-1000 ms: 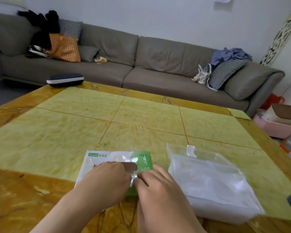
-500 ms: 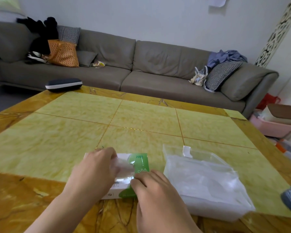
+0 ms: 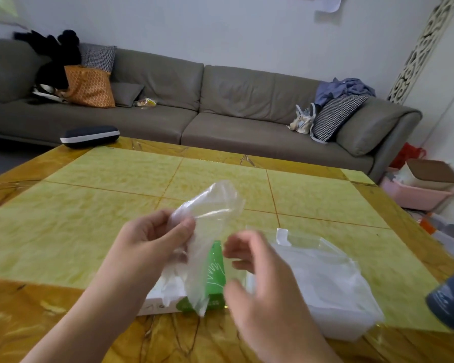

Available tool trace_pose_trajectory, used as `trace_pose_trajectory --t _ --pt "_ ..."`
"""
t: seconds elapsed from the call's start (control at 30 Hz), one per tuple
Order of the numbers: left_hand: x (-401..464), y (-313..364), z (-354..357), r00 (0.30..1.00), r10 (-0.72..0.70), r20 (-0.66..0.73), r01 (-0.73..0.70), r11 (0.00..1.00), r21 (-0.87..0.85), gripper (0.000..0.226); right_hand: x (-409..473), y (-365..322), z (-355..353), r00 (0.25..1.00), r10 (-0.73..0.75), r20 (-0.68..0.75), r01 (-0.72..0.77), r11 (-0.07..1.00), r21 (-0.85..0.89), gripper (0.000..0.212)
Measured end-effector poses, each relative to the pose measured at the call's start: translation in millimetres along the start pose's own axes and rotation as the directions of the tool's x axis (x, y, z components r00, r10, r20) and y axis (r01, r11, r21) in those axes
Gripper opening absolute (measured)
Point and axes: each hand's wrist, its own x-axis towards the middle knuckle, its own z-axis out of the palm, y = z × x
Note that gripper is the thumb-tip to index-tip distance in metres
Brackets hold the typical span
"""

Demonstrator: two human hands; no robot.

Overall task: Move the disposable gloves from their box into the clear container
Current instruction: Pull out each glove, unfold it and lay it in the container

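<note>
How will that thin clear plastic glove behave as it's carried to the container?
Probably floppy: the thin clear plastic glove droops from the left hand with nothing else supporting it. Likely very light, since a pinch holds it. It may cling or drift rather than drop cleanly.

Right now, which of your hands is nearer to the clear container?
Right. The right hand hovers at the clear container's left edge; the left hand is farther left, pinching a glove.

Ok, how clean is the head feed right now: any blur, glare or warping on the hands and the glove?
Head view: right hand is motion-blurred, left hand sharper, pinching the glove; glossy reflections streak the table at its near edge; wide-angle bending shows at the frame edges; the clear container looks hazy.
</note>
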Motion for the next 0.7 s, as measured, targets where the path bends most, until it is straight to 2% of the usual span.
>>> trace_pose_trajectory --t 0.07,0.1,0.2,0.27,0.3,0.37,0.43,0.5,0.57,0.67,0.7 --pt "-3.2 -1.9 4.7 0.998 0.035 0.047 -0.039 0.996 0.082 0.013 3.2 -0.2 -14.6 0.999 0.023 -0.036 -0.011 0.951 0.308 0.029" --pt "-5.5 -2.1 8.3 0.995 0.057 0.08 -0.068 0.987 0.143 0.016 4.2 -0.7 -20.4 0.999 0.018 -0.041 -0.002 0.933 0.361 0.025" --pt "-12.9 -1.6 19.0 0.975 0.078 0.207 -0.128 0.962 0.242 0.02 7.7 0.8 -27.8 0.985 0.037 -0.169 0.025 0.937 0.348 0.012" --pt "-14.2 -1.3 20.9 0.963 0.063 0.261 -0.146 0.937 0.316 0.023 10.8 4.9 -31.4 0.961 0.07 -0.269 0.034 0.93 0.365 0.016" --pt "-15.1 0.4 21.3 0.951 0.034 0.308 -0.136 0.938 0.318 0.025 11.7 6.7 -33.6 0.959 0.081 -0.272 0.03 0.924 0.38 0.018" --pt "-16.8 3.6 21.6 0.894 -0.048 0.445 -0.065 0.97 0.234 0.034 12.1 6.5 -38.6 0.973 0.084 -0.217 0.021 0.898 0.44 0.021" --pt "-18.3 5.8 24.2 0.855 -0.084 0.511 0.043 0.995 0.092 0.038 11.1 4.2 -43.2 0.985 0.074 -0.156 0.017 0.858 0.514 0.024" --pt "-18.1 4.1 26.2 0.879 -0.097 0.467 0.164 0.981 -0.104 0.035 11.0 4.5 -47.6 0.988 0.082 -0.128 0.001 0.837 0.548 0.025" --pt "-14.3 -1.6 24.1 0.895 -0.103 0.434 0.23 0.941 -0.25 0.046 11.6 8.2 -54.1 0.985 0.117 -0.126 -0.027 0.828 0.561 0.026" --pt "-9.8 -6.9 19.8 0.925 -0.114 0.362 0.23 0.928 -0.294 0.053 12.8 12.0 -66.7 0.98 0.163 -0.112 -0.069 0.811 0.581 0.012" --pt "-9.5 -6.7 19.9 0.929 -0.104 0.356 0.204 0.945 -0.255 0.047 12.8 13.3 -69.6 0.983 0.16 -0.087 -0.081 0.812 0.578 0.018"
